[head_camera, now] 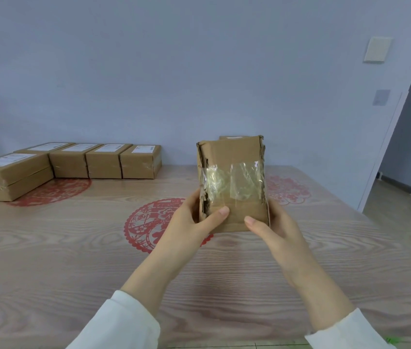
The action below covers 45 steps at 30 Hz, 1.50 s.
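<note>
From white sleeves point(124, 323) outward, grips a worn, taped cardboard box point(234, 157) upright between left hand point(189, 222) and right hand point(275, 227), thumbs point(222, 212) on its front, above the middle of the table point(48, 248).

Parcel packing room: labelled cartons point(103, 161) rowed on wood-grain table point(48, 248) (pale wall point(149, 71)).

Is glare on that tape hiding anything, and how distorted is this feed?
Head view: the clear tape on the cardboard box shows mild glare, but the torn edge beside the left hand stays legible. Head view: wide-angle bending tilts the door frame and curves the table. Head view: light is even, shadows faint; the right hand is sharp, the far boxes soft.
</note>
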{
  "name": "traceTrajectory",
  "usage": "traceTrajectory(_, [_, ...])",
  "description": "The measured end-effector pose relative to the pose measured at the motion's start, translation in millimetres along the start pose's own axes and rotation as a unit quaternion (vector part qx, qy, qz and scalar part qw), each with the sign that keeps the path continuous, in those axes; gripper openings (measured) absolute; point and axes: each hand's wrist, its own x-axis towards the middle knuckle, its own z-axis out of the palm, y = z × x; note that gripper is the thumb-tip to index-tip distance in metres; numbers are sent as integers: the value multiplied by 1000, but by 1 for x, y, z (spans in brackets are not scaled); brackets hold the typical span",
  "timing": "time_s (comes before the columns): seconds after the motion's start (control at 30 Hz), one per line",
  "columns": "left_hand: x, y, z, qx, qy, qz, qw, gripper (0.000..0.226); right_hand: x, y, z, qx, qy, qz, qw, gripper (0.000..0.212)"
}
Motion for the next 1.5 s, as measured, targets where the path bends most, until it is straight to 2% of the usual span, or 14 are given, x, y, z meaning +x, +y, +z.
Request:
traceTrajectory(0.1, [-1, -2, -2, 17, -12, 1, 1000, 41, -1, 0, 1, -8, 8, 2, 1000, 68])
traceTrajectory(0.23, [0, -6, 0, 19, -3, 1, 1000, 57, -2, 1, 1, -34, 7, 10, 999, 64])
traceTrajectory(0.37, [-1, -10, 1, -11, 26, -16, 999, 44, -4, 1, 2, -71, -10, 9, 997, 61])
traceTrajectory(0.43, [-1, -12, 0, -6, 23, -19, 1000, 53, -5, -1, 5, -76, 4, 12, 997, 61])
traceTrajectory(0.53, [-1, -12, 1, 12, 21, -22, 999, 74, -5, -3, 10, -88, 40, 15, 995, 44])
traceTrajectory(0.63, [-3, -11, 1, 24, 31, -21, 999, 66, -6, -2, 12, -95, 35, 13, 995, 40])
traceTrajectory(0.77, [-3, -14, 1, 20, 40, -24, 999, 69, -6, 0, 14, -81, 31, 14, 996, 30])
traceTrajectory(0.93, [-5, -17, 4, 43, 18, -14, 999, 58, -9, -1, 16, -66, 64, 27, 995, 42])
traceTrajectory(1.07, [-3, -15, 2, 46, 32, 8, 998, 87, -8, 2, 17, -77, 54, 10, 996, 37])
traceTrajectory(1.23, [-4, -14, 3, 41, 21, 36, 998, 70, -8, -1, 17, -54, 55, 2, 997, 54])
traceTrajectory(1.5, [-3, -15, 1, 27, 36, 24, 999, 100, -8, 4, 15, -75, 52, -7, 996, 38])
